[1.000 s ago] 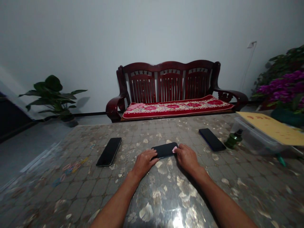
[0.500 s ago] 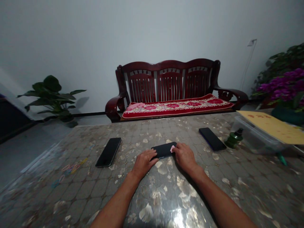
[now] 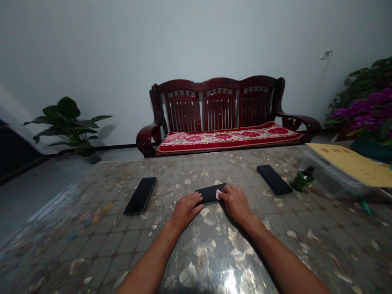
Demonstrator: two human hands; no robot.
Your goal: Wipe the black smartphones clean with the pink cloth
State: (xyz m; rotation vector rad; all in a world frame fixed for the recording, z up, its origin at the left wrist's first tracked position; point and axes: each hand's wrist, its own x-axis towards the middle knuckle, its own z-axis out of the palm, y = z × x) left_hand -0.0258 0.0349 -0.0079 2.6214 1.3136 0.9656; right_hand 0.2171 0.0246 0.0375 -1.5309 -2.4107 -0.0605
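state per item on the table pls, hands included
middle phone: flat, screen dark, both hands on it
pink cloth: pressed on the middle phone by right hand
left hand: steadying the phone's left end
left phone: flat, untouched
right phone: flat, untouched
green bottle: upright, capped

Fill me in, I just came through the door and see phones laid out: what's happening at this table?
A person is working on the middle phone, which lies flat on the table. The left hand rests on its near left end, and the right hand presses a small pink cloth onto the screen. Two more phones lie untouched, one to the left and one to the right, near a small green bottle.
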